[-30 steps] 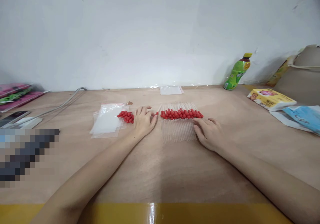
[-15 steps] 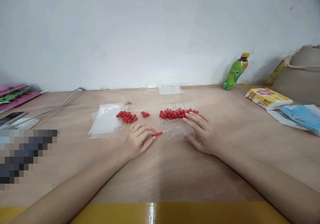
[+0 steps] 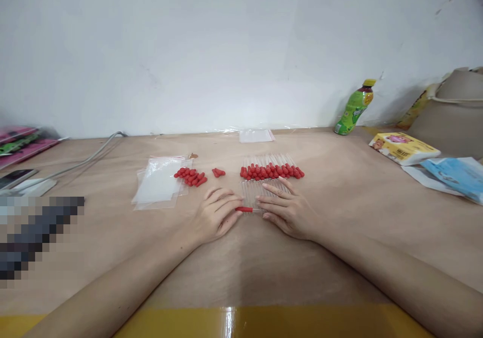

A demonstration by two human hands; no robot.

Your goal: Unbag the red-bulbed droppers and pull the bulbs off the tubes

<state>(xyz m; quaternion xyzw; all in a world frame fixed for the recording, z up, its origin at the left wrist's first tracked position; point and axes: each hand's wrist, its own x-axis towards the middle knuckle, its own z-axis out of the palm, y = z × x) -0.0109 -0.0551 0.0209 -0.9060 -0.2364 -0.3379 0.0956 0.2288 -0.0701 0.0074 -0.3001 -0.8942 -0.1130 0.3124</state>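
Note:
Between the thumb and fingers of my left hand (image 3: pixel 219 213) is the red rubber bulb of a dropper (image 3: pixel 246 209). Its clear tube runs right to my right hand (image 3: pixel 289 209), whose thumb and fingers close about it; the far end is hidden there. Just beyond my hands lies a row of clear-tubed droppers with red bulbs (image 3: pixel 269 171), tubes pointing both toward and away from me. My right fingers partly cover the near tubes. To the left is a pile of loose red bulbs (image 3: pixel 191 176), and a few more bulbs (image 3: pixel 218 172) lie between pile and row.
Clear zip bags (image 3: pixel 156 182) lie at left, and another bag (image 3: pixel 257 136) lies by the wall. A green drink bottle (image 3: pixel 354 109), yellow tissue pack (image 3: pixel 403 147) and blue packet (image 3: pixel 455 177) are at right. A grey cable (image 3: pixel 90 157) and phone (image 3: pixel 17 178) are at left.
My right hand has moved left and toward me, off the row's bulbs and onto the held dropper's tube. My left hand has shifted slightly right with the bulb, and the dropper now lies more level.

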